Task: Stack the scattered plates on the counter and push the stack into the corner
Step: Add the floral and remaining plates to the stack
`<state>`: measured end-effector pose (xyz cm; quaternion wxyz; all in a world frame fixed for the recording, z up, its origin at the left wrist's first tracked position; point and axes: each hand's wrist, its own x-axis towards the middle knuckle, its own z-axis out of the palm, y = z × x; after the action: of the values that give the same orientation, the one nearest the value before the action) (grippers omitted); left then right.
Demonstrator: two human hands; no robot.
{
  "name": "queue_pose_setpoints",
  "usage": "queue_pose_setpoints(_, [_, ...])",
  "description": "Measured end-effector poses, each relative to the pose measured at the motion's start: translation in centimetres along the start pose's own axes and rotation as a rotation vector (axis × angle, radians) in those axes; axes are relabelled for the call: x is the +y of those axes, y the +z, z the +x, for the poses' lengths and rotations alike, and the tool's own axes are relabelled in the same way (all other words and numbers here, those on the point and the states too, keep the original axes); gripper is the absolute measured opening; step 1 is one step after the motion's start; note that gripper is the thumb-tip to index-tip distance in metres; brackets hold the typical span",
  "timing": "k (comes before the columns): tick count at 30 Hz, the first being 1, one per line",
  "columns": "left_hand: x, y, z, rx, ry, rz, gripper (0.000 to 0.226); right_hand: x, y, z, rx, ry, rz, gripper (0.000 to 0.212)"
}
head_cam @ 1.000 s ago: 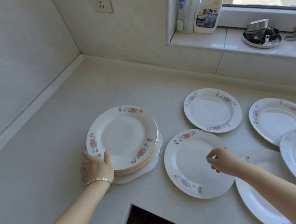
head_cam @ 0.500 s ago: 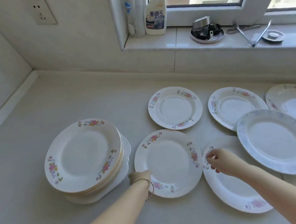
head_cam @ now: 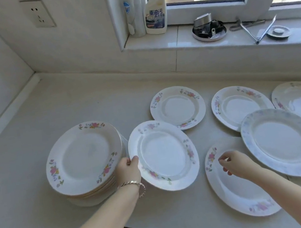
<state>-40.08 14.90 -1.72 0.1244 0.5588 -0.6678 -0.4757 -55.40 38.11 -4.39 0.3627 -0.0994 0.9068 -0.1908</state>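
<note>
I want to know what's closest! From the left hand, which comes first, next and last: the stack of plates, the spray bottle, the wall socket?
1. Stack of plates, right beside the left hand.
2. Wall socket, high on the back wall.
3. Spray bottle, on the windowsill; too close to the socket to rank surely.

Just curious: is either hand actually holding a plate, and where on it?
The left hand grips the floral-rimmed white plate by its left rim. The right hand holds nothing.

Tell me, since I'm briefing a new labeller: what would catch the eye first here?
Floral-rimmed plates lie scattered over the counter. The left hand grips the rim of a raised plate beside the stack at the left. The right hand hovers over a larger plate near the front edge.
</note>
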Motion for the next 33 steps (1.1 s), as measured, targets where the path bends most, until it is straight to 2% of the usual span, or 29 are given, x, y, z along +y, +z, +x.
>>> queue_pose_setpoints(5, [1.9, -5.7, 0.4, 0.019, 0.052, -0.228, 0.028, -1.5, 1.1, 0.2, -0.028, -0.041, -0.044, 0.017])
queue_pose_setpoints(9, [2.1, -10.3, 2.0, 0.178, -0.034, -0.339, 0.019, -3.4, 1.9, 0.4, -0.051, -0.075, -0.058, 0.019])
queue_pose_setpoints(15, [-0.5, -14.3, 4.4, 0.418, -0.136, -0.421, 0.035, -6.2, 2.8, 1.0, -0.050, -0.118, -0.049, 0.013])
queue_pose_setpoints(20, [-3.5, -15.9, 5.7, 0.524, -0.241, -0.375, 0.039, -7.5, 3.4, 0.9, -0.035, -0.113, -0.097, 0.012])
queue_pose_setpoints(25, [-5.3, -16.3, 6.9, 0.483, -0.319, -0.391, 0.035, -8.7, 3.8, 0.1, -0.040, -0.126, -0.161, 0.017])
queue_pose_setpoints(29, [-5.6, -16.5, 6.8, 0.323, -0.349, -0.460, 0.009, -9.4, 4.0, -0.5, -0.053, -0.135, -0.209, 0.023])
queue_pose_setpoints(31, [-6.1, -17.0, 6.7, 0.247, -0.333, -0.361, 0.020, -9.7, 4.1, -0.6, -0.062, -0.135, -0.228, 0.024])
queue_pose_setpoints(33, [-6.4, -17.5, 6.4, 0.189, -0.280, -0.137, 0.031, -9.9, 4.2, -0.5, -0.069, -0.145, -0.236, 0.024])
